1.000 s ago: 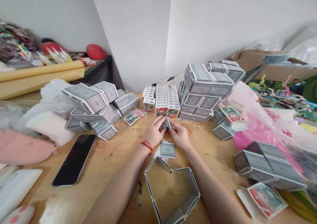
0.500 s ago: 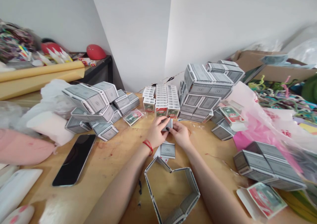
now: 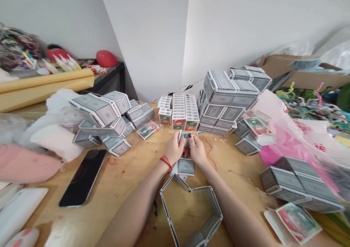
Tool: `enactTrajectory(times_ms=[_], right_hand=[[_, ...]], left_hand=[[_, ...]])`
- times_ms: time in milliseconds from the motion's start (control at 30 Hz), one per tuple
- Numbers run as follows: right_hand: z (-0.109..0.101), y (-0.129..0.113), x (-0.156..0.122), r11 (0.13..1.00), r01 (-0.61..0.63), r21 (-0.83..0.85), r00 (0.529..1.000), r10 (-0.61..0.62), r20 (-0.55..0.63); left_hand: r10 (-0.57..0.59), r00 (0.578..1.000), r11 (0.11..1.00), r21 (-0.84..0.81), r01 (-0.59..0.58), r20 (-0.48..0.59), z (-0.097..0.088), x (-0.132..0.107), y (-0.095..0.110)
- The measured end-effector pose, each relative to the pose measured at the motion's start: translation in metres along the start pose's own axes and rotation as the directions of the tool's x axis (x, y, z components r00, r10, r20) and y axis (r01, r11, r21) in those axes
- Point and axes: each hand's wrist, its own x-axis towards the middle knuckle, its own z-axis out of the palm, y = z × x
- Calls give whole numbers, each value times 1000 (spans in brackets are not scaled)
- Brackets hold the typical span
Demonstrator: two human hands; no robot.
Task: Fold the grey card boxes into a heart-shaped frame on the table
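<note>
Both hands meet at the middle of the table around a patterned grey playing card (image 3: 181, 139); I cannot tell whether it is one card or a few. My left hand (image 3: 174, 148), with a red string at the wrist, grips its left side. My right hand (image 3: 197, 148) grips the right side, both thumbs lying side by side on the front. Just below the hands lie loose playing cards (image 3: 186, 167), one back up and others partly under it. Nearer to me, between my forearms, stands a heart-shaped frame (image 3: 213, 200) built of folded cards.
Stacked card blocks stand at left (image 3: 95, 108) and right (image 3: 229, 94). Rows of card boxes (image 3: 178, 110) are at the back. A phone (image 3: 83, 177) lies left. At right are an opened card box (image 3: 298, 221), more card blocks (image 3: 298, 185) and a pink plastic bag (image 3: 269, 146).
My fingers have shifted on the card: both thumbs now sit side by side on its front, where the left fingers lay across its top before. The camera view has moved slightly.
</note>
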Motion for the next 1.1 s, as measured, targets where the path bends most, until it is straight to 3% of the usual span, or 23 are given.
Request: enactTrajectory(times_ms=[100, 467, 667, 867, 1100], right_hand=[[0, 2, 1, 997, 11, -71, 999, -13, -32], [-1, 1, 3, 1000, -6, -10, 996, 5, -94], [-1, 0, 0, 950, 152, -274, 962, -206, -181], [1, 1, -5, 820, 192, -540, 937, -316, -147], [1, 2, -2, 887, 170, -428, 961, -246, -129]], left_hand=[[-3, 1000, 1000, 19, 3, -6, 0, -2, 1], [9, 999, 995, 104, -6, -31, 6, -8, 2], [24, 998, 999, -32, -25, -50, 0, -4, 5], [-46, 994, 999, -28, 44, -95, 1, -1, 5], [-41, 986, 985, 159, 67, -162, 2, -3, 5]])
